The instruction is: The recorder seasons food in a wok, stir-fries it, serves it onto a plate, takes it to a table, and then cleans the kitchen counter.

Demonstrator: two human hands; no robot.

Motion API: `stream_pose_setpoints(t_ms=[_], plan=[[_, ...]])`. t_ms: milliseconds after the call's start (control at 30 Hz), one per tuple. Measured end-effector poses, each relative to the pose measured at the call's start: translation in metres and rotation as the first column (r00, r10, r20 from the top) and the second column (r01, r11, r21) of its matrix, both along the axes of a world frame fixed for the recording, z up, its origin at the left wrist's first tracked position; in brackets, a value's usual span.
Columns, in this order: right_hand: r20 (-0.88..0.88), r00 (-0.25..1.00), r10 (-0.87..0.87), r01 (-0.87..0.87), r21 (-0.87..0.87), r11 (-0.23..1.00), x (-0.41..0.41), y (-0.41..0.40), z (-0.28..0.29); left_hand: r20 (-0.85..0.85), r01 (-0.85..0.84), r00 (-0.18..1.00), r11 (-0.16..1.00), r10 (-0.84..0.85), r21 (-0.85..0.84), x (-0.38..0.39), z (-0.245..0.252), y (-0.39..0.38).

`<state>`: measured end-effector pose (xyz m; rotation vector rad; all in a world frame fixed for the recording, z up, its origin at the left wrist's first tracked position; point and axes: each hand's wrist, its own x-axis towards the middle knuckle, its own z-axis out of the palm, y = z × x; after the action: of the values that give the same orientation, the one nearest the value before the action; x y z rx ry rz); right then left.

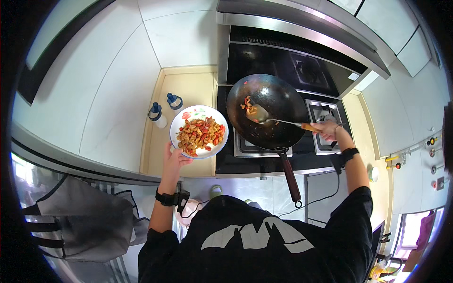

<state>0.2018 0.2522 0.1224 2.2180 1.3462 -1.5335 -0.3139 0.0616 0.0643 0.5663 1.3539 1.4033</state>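
Note:
My left hand (pixel 173 157) grips the lower left rim of a white plate (pixel 211 154) with a blue edge and a painted red flower. On it lies a heap of cooked meat pieces with red chili (pixel 201 136). My right hand (pixel 327 129) is closed around the wooden handle of a metal spatula (pixel 283 122). The spatula's blade is inside a dark wok (pixel 269 102), against a small clump of the same food (pixel 247 104). The wok stands over the left burner, its brown handle (pixel 290 178) pointing towards me.
Two bottles with blue tops, one nearer (pixel 158 116) and one farther (pixel 174 101), stand on the counter left of the plate. The right burner (pixel 324 116) is beside the wok. A range hood (pixel 297 26) overhangs the stove. A cable (pixel 329 196) hangs by my right arm.

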Motion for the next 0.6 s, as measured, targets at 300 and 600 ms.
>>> stream_pose_setpoints(t_ms=[300, 600], plan=[[-0.531, 0.747, -0.400, 0.294, -0.276, 0.915, -0.041, -0.026, -0.065, 0.023, 0.032, 0.999, 0.999, -0.032, -0.005, -0.005, 0.000, -0.002], [-0.500, 0.811, -0.302, 0.372, 0.044, 0.927, -0.068, -0.049, -0.076, 0.028, 0.087, 0.996, 0.996, -0.087, 0.033, -0.007, 0.001, 0.003]])
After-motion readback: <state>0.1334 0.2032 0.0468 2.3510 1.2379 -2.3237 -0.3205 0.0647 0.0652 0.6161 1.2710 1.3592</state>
